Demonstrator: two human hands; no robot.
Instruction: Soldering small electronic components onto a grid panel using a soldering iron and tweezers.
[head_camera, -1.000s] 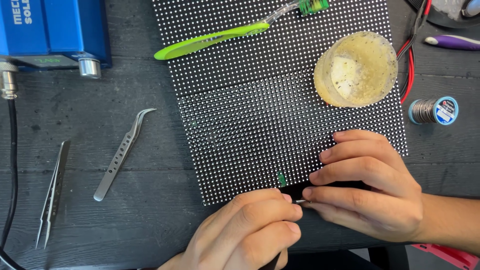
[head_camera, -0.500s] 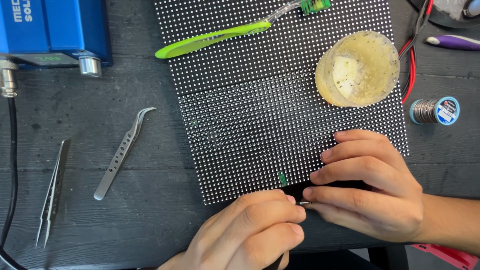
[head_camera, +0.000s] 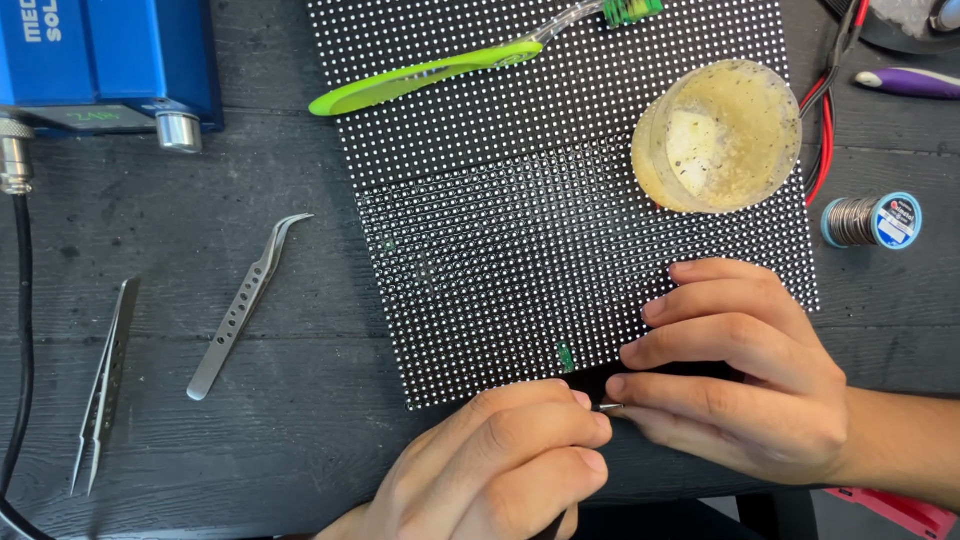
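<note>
Both hands stay put: the left hand (head_camera: 500, 465) and right hand (head_camera: 745, 375) each keep a pinching grip on a thin metal pin (head_camera: 610, 407) at the dotted panel (head_camera: 560, 200) edge beside them.

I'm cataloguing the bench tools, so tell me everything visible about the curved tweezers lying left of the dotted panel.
The curved tweezers look like plain silver metal. They have a row of round holes along the body, a rounded lower end and a fine tip that hooks to the right at the top. They lie flat and slanted on the dark wooden table, between the straight tweezers and the panel, with nothing touching them.
</note>
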